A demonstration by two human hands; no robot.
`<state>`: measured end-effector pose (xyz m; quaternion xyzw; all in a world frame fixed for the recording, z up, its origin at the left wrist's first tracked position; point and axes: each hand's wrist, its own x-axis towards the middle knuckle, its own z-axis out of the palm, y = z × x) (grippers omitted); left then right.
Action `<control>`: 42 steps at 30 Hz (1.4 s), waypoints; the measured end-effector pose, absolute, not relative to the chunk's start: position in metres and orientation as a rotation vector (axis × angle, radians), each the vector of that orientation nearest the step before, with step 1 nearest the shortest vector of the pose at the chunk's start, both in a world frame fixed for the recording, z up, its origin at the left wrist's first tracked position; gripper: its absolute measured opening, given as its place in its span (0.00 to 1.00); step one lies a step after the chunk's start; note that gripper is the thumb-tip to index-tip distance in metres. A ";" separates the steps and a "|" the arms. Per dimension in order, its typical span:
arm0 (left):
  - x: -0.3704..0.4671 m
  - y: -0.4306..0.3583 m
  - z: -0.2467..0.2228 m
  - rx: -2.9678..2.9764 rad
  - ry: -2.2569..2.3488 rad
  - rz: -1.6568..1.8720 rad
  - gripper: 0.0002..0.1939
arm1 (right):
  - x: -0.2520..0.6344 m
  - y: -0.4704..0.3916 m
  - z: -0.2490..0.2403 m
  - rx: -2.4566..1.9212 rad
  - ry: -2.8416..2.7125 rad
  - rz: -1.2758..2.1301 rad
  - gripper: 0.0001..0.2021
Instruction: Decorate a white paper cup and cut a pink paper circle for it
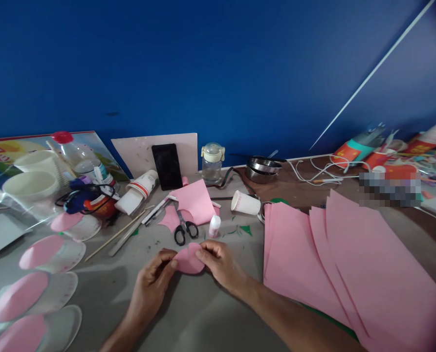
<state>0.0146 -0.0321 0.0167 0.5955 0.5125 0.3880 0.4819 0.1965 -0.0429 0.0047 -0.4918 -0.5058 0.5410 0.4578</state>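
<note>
A pink paper circle (189,264) is held up between my two hands, with a slit running in from its upper edge. My left hand (155,274) pinches the left side between thumb and fingers. On the right side, my right hand (220,261) grips the edge the same way, thumb on top. Just beyond the circle lie black-handled scissors (185,231) and a small glue bottle (214,226) standing upright. Behind them rests a cut sheet of pink paper (198,200), partly under the scissors' blades.
Several paper cups with pink discs (44,252) lie along the left. A stack of pink paper sheets (368,259) covers the right side. A white paper cup (245,203) lies tipped over near a glass jar (212,164) and metal pans (264,168). A wooden stick (111,237) lies left.
</note>
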 end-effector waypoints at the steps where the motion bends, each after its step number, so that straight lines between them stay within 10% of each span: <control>1: 0.015 -0.032 0.016 1.453 1.263 0.940 0.12 | 0.197 -0.043 0.005 -1.213 -1.251 1.316 0.16; 42: 0.018 -0.035 0.017 1.736 1.215 0.856 0.12 | 0.200 -0.050 0.004 -1.041 -2.154 0.159 0.14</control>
